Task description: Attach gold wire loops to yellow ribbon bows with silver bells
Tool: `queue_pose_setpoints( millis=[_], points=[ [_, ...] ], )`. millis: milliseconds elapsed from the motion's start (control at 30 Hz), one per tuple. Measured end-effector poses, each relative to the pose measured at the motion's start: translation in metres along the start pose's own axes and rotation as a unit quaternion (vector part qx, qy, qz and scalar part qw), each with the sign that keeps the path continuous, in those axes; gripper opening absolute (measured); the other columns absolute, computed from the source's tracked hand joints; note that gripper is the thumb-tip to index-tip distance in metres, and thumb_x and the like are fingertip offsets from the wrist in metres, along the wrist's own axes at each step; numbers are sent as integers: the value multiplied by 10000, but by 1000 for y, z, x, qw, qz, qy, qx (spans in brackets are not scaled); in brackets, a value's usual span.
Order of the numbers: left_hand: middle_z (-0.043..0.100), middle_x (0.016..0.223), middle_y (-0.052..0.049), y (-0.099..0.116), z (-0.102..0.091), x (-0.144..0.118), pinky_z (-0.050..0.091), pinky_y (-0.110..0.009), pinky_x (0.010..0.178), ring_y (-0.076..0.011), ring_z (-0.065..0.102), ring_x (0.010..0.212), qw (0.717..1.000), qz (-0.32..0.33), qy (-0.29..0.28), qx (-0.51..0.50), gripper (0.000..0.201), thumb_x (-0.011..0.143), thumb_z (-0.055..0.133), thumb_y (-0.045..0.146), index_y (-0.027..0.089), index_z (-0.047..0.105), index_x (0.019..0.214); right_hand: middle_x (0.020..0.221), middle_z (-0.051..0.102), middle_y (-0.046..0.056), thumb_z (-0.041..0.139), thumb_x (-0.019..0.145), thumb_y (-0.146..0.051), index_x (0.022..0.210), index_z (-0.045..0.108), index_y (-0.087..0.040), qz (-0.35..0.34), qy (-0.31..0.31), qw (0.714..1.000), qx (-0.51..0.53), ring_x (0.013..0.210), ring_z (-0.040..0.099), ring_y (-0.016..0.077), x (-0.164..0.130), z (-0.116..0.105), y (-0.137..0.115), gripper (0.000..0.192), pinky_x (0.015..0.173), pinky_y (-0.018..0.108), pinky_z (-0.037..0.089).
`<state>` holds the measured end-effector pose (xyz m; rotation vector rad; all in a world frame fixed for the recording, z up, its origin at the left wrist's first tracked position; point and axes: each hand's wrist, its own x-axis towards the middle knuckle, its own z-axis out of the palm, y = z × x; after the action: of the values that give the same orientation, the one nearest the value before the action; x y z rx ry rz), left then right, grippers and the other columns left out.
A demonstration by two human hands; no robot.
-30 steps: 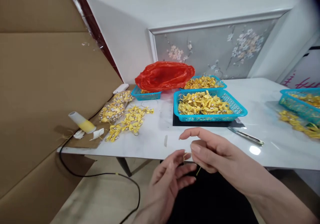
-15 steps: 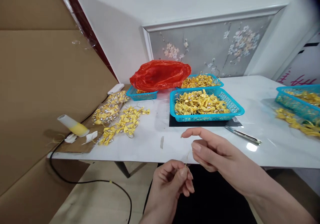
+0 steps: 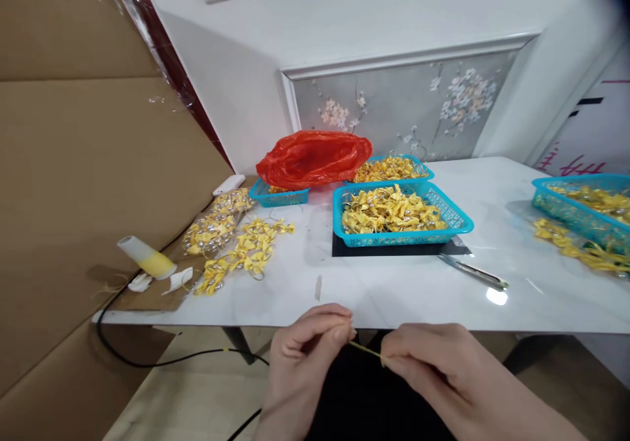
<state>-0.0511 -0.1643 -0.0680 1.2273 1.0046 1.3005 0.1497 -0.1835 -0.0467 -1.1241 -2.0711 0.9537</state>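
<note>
Pinches a thin yellow string (image 3: 367,350) at both ends. Grips one end with the left hand (image 3: 305,349), thumb and first finger pressed tight together, other fingers curled in. Grips the other end with the right hand (image 3: 433,369), fingertips squeezed shut on it too. Holds the string straight and a bit slanted between the two hands, low down, just in front of the near edge of the white table (image 3: 394,300) and over a dark lap.

Looks different from a moment ago. Had the right hand higher up then, with fingers loose and one finger poking out, and only the left hand pinching the string. Now has both hands closed and side by side, with the string pulled tight. Seems to mean a firm hold on the string from both ends.

Touches nothing on the table. Shows a blue basket (image 3: 462,221) full of yellow bows in the middle, well apart from the hands. Shows a red bag (image 3: 315,157) behind it and a thin metal tool (image 3: 472,273) lying near its front corner. Shows loose yellow bows (image 3: 246,251) on the left, near a yellow and white tube (image 3: 146,257). Shows a second blue basket (image 3: 571,214) far off on the right. Shows a black cable (image 3: 162,361) hanging under the table.
</note>
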Motion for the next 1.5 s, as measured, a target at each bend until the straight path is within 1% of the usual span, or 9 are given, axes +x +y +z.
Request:
queue_pose_setpoints(
  millis=[100, 233, 300, 433, 633, 867, 1167, 1333, 1500],
  points=[
    [802, 809, -72, 3, 5, 0, 546, -215, 728, -187, 725, 770, 994, 25, -68, 76, 161, 762, 784, 118, 258, 855, 727, 634, 531, -19, 392, 1015, -299, 772, 544, -223, 5, 49, 999, -14, 563, 476, 137, -3, -6, -11, 297, 540, 257, 349],
    [824, 894, -73, 8, 13, -5, 569, -264, 747, -216, 756, 786, 967, 76, -157, 184, 276, 828, 678, 89, 291, 853, 898, 609, 510, -18, 385, 1010, -328, 741, 534, -222, 7, 53, 998, 15, 544, 462, 134, 1, -6, -16, 325, 515, 259, 323],
    [830, 879, -70, 7, 14, -5, 575, -272, 733, -225, 763, 770, 966, 79, -134, 208, 268, 810, 686, 90, 293, 855, 859, 611, 498, -17, 389, 1006, -344, 741, 539, -220, 13, 54, 998, 39, 546, 447, 136, 3, -3, -15, 329, 505, 262, 310],
    [814, 757, -63, 0, 9, 1, 563, -246, 640, -209, 746, 686, 984, 49, -45, 167, 190, 739, 746, 107, 261, 829, 667, 586, 383, -45, 400, 1008, -331, 709, 475, -212, 22, 52, 996, 74, 525, 325, 117, 3, -4, -12, 331, 490, 266, 251],
    [770, 709, -32, -7, 3, 3, 526, -193, 587, -143, 676, 631, 997, 0, 12, 75, 119, 686, 823, 163, 218, 760, 602, 632, 381, -41, 381, 1026, -323, 761, 501, -204, 51, 24, 995, 82, 570, 302, 124, 4, -8, -5, 313, 511, 268, 248],
    [748, 704, -12, -7, -1, 3, 515, -184, 589, -121, 648, 620, 999, -27, 20, 43, 160, 670, 859, 191, 204, 717, 598, 650, 460, -35, 401, 1028, -275, 805, 557, -204, 38, 21, 998, 53, 575, 345, 121, 7, -2, 4, 281, 546, 260, 295],
    [813, 732, -67, 3, 2, 3, 543, -257, 672, -210, 738, 691, 985, 19, -86, 148, 150, 756, 752, 141, 239, 838, 682, 653, 463, -38, 387, 1037, -293, 831, 556, -204, 12, 43, 999, 28, 564, 396, 114, 5, -11, -2, 281, 556, 261, 305],
    [791, 725, -45, -1, -1, 4, 524, -237, 640, -187, 712, 681, 990, 37, -15, 136, 168, 706, 783, 102, 248, 803, 624, 638, 434, -40, 368, 1038, -316, 810, 539, -206, 25, 24, 999, 31, 560, 372, 118, 4, -10, -4, 306, 547, 269, 291],
    [744, 693, -24, -2, -4, 2, 513, -209, 596, -148, 661, 636, 998, -1, 14, 57, 161, 675, 833, 137, 207, 720, 586, 631, 397, -41, 360, 1035, -313, 757, 485, -205, 46, 12, 998, 32, 564, 328, 121, 5, -11, -3, 324, 538, 275, 267]
  ],
)
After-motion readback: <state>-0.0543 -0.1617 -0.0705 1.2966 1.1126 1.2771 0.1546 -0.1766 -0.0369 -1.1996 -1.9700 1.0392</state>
